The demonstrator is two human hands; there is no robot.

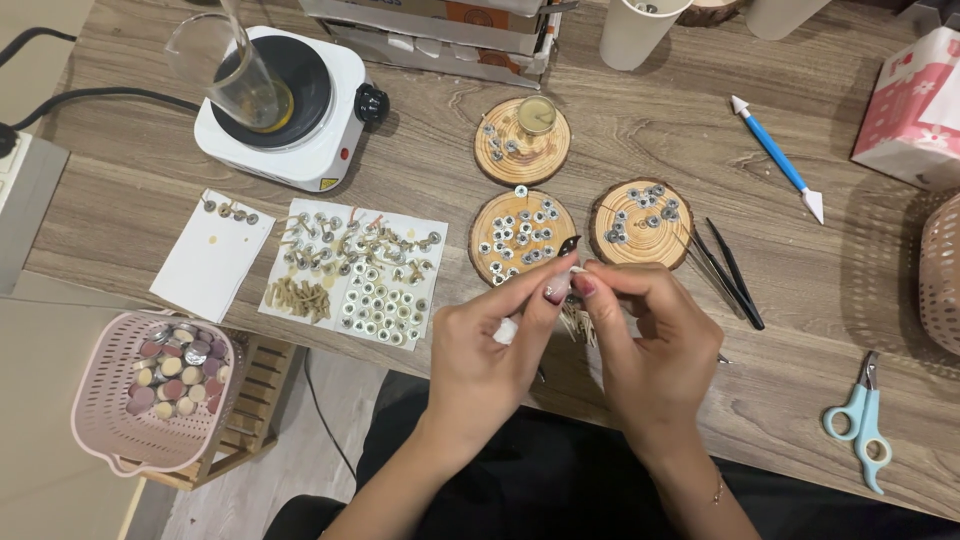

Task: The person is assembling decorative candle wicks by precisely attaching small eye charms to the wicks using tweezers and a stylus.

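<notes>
My left hand [495, 345] and my right hand [645, 335] meet over the front of the wooden table [800, 290]. Together their fingertips pinch a small pale wick piece [572, 272], with a dark tool tip [568, 243] sticking up beside it. A bit of white tissue shows under my left palm. Just beyond my hands lie two wood slices [520, 235] [640, 222] covered with small metal wick tabs. A third wood slice [521, 140] farther back carries a small wax-filled tin.
A white hot plate [290, 100] holds a glass beaker at back left. White paper sheets [355, 270] carry wicks and tabs. Black tweezers [730, 270], a blue-handled tool [775, 155], light blue clippers [862, 420], a pink basket [150, 400] of tins and a tissue box [915, 110] lie around.
</notes>
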